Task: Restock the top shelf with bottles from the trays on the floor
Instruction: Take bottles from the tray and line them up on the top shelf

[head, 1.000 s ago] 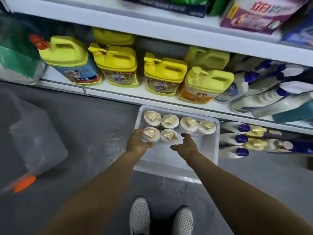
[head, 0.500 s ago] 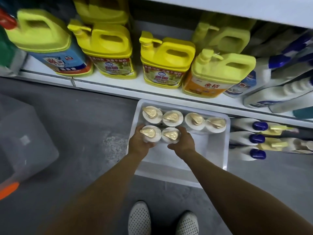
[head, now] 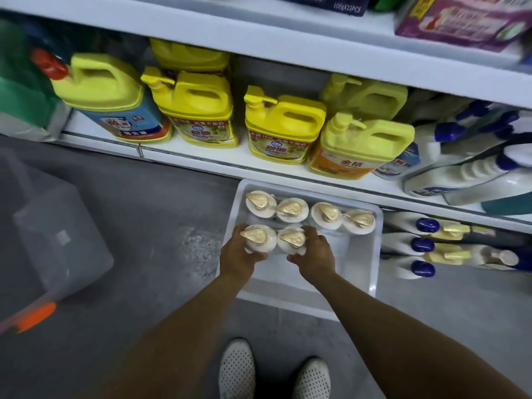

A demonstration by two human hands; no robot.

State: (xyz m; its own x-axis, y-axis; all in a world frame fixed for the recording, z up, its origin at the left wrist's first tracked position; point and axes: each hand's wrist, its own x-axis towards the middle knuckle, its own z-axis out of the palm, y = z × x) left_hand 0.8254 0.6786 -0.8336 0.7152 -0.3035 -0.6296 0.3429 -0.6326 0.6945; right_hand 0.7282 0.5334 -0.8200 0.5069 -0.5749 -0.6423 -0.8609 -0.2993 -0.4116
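Judging by how things lie, the restocking is somewhere in its middle and nothing is being shelved at this instant. The shelving (head: 259,47) fills the upper part of the head view, but only its lower tiers show: a board carrying yellow detergent jugs (head: 283,125) and white spray bottles (head: 460,174), and above it the edge of a tier with boxed goods; the top shelf itself is out of frame, so how full it stands cannot be told. On the grey floor (head: 161,214), pushed against the base of the shelving, sits the white tray (head: 371,272). It holds six white bottles with gold pump caps, all upright: four in the back row (head: 309,213) and two in the front row, with the near half of the tray bare, which suggests some stock has already gone up. The left hand (head: 240,259) curls round the front left bottle (head: 257,239) and the right hand (head: 313,254) curls round the front right bottle (head: 292,240), each gripping one bottle by its body. Whether the two have left the tray bottom cannot be told. To the right a second batch of white bottles with blue caps (head: 426,246) lies on its side on the floor. Left to do, then: carry this pair up, return for the back four, and probably deal with the blue-capped lot as well.
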